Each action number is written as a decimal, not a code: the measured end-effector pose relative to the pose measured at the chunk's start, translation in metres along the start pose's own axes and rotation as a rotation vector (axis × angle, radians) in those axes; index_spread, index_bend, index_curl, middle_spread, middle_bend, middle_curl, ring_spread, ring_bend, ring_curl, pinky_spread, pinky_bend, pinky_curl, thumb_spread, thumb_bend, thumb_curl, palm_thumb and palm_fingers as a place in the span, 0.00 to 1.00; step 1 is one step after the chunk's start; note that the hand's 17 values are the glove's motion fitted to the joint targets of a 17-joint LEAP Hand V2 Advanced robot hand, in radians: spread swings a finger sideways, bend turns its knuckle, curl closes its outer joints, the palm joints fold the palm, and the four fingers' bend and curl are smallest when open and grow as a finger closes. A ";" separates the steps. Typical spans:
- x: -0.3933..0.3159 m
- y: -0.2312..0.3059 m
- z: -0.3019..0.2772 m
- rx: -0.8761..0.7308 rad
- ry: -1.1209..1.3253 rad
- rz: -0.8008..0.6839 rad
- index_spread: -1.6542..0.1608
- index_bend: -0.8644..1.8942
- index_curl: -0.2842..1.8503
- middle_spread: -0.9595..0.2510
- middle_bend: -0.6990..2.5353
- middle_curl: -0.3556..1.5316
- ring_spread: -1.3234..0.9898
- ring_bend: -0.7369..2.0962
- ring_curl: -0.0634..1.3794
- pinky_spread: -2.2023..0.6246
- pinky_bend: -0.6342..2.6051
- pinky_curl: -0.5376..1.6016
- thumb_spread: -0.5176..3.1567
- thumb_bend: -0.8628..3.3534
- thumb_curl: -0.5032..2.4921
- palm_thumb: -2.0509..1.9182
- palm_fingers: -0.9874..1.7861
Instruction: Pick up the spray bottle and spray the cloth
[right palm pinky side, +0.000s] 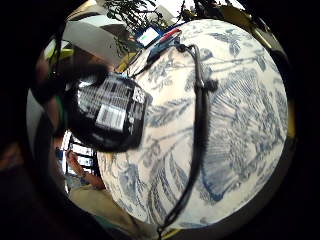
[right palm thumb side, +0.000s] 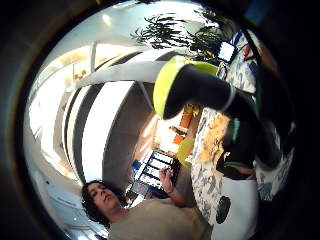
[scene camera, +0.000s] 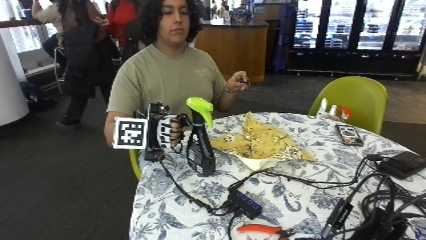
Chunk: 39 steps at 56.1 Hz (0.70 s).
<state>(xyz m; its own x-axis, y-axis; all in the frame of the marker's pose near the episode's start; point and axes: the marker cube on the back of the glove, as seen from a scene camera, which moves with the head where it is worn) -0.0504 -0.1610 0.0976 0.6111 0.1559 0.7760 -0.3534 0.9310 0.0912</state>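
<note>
While the right hand grips the spray bottle, the cloth lies beside.

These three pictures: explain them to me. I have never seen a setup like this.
No machine here: a person at a table works with their own hands. The outside view shows the gloved right hand gripping a black spray bottle with a green trigger, lifted upright beside a yellow cloth lying on the patterned tablecloth. The bare hand is raised, away from the table. The two round pictures come from cameras on the right palm: one shows the bottle's label up close over the tablecloth, the other its green trigger. A phone and cables also lie on the table.
</note>
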 end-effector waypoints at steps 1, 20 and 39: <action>0.000 -0.004 0.001 0.016 0.001 -0.008 0.75 0.40 0.26 0.71 0.32 0.39 0.51 0.49 0.30 0.73 0.42 0.43 0.37 0.22 0.32 0.78 0.80; -0.007 0.004 -0.011 -0.101 -0.037 -0.043 0.78 0.58 0.39 0.65 0.46 0.53 0.49 0.61 0.45 0.73 0.48 0.53 0.33 0.22 0.38 0.80 0.83; -0.010 0.098 -0.087 -0.214 0.164 0.002 0.75 0.41 0.36 0.73 0.35 0.47 0.52 0.49 0.39 0.76 0.40 0.50 0.39 0.19 0.35 0.72 0.49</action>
<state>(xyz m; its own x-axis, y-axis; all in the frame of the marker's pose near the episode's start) -0.0294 -0.0426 0.0443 0.7232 0.1931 0.6630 -0.2079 0.9764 -0.0576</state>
